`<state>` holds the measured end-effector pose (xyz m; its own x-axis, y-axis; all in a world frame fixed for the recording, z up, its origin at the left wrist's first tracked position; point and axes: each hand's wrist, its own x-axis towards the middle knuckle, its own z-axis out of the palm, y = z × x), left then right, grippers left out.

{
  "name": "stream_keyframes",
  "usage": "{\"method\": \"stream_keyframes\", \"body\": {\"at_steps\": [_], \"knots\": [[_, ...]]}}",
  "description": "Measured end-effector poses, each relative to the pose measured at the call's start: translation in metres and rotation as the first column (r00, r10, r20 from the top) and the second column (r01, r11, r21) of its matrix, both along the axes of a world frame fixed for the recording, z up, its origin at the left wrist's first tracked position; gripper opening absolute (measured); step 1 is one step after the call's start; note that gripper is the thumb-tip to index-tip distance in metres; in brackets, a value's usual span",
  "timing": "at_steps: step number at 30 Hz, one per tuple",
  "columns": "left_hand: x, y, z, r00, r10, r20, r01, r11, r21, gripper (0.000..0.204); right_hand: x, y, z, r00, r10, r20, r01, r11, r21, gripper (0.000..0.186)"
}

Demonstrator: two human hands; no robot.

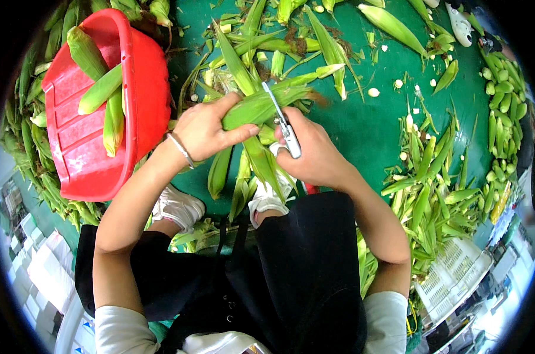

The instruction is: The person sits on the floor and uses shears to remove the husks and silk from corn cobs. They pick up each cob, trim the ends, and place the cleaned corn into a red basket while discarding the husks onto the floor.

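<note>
My left hand [204, 128] is closed around the lower part of a green ear of corn [258, 110] in its husk. The ear points right, with brown silk at its tip. My right hand [315, 147] grips silver-grey shears [289, 137], and their long blade lies across the husk near the silk end. Whether the shears have cut into it cannot be seen. Loose husk leaves [260, 162] hang and lie just below the ear, between my hands and my shoes.
A tilted red plastic basin [148, 76] with a few unhusked ears stands at left, beside a large pile of corn [34, 138]. Husks, cut tips and scraps litter the green floor [353, 124]. At right lie a husk heap [427, 194], trimmed ears [503, 112] and a white crate [456, 274].
</note>
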<state>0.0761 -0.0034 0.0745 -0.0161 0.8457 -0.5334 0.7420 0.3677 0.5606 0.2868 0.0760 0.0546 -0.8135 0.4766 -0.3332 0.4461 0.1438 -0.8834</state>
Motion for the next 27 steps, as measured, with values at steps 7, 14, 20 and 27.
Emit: {"method": "stream_keyframes", "body": {"at_steps": [7, 14, 20, 27], "knots": [[-0.027, -0.033, -0.020, 0.552, 0.359, 0.753, -0.386, 0.910, -0.151, 0.048, 0.011, -0.019, 0.006, 0.894, -0.443, -0.067, 0.327, 0.748, -0.578, 0.049], [-0.009, -0.036, -0.040, 0.009, 0.623, 0.782, -0.232, 0.762, -0.604, 0.052, -0.012, -0.041, 0.005, 0.986, -0.095, -0.136, 0.125, 0.964, 0.234, 0.058], [-0.033, -0.023, 0.049, 0.686, 0.389, 0.615, -0.295, 0.921, -0.253, 0.047, -0.015, -0.042, 0.017, 0.915, -0.373, -0.154, 0.313, 0.897, -0.313, 0.050], [-0.144, -0.013, 0.136, 0.995, -0.086, 0.042, 0.085, 0.996, 0.027, 0.030, 0.000, 0.061, -0.038, 0.862, -0.501, 0.074, 0.484, 0.857, 0.177, 0.043]]}}
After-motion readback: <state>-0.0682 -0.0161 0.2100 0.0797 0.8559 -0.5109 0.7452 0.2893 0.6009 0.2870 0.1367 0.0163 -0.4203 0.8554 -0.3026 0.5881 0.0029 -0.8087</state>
